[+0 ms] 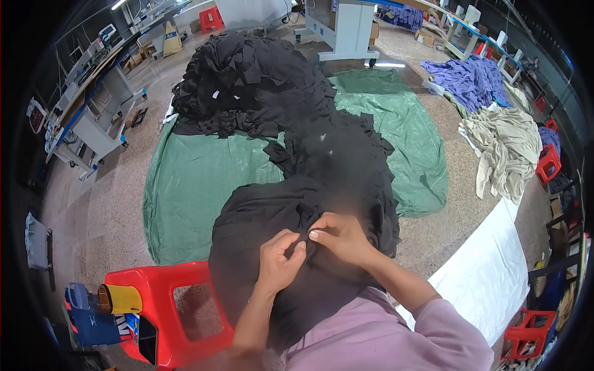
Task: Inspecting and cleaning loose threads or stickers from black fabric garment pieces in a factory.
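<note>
Black fabric (260,216) lies spread over my lap. My left hand (279,258) pinches a bit of it between thumb and fingers. Close beside it, my right hand (337,236) pinches the same cloth, its thumb pressed against the fingers. A small gathered fold of fabric stands up between the two hands. Any small item inside the pinch is hidden. Beyond my hands a large heap of black cloth (247,68) rests on a green plastic sheet (204,191). A blur covers part of the cloth just past my right hand.
At my left stands a red plastic stool (158,281) bearing a yellow-and-brown cup-like object (124,299), a dark blue bag (93,321) and a phone (147,340). Purple cloth (467,80), beige cloth (504,139) and a white sheet (479,272) lie right. Worktables (93,93) line the far side.
</note>
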Tool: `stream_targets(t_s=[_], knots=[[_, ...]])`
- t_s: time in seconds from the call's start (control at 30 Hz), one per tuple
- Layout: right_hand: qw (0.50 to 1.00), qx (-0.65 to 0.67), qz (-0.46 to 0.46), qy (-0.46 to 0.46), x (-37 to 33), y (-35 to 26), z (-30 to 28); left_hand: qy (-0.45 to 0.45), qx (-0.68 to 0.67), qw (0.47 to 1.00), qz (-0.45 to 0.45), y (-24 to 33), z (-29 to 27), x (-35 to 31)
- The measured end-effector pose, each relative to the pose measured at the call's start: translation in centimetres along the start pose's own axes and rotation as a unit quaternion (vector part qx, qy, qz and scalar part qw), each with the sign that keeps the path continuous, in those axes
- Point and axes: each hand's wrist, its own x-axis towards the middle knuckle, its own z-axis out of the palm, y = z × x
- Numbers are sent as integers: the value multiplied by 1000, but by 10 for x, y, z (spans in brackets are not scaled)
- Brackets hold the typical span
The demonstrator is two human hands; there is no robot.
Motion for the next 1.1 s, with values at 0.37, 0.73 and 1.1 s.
stream_targets(t_s=[0.37,0.73,1.1], knots=[[991,108,79,-11,-8,-9,5,57,-126,976,-166,5,-1,4],[936,-255,-237,60,-31,-15,35,-261,-7,950,-170,23,-20,50],[959,-233,-127,-101,-28,-33,-31,70,-150,975,-150,-1,17,15]])
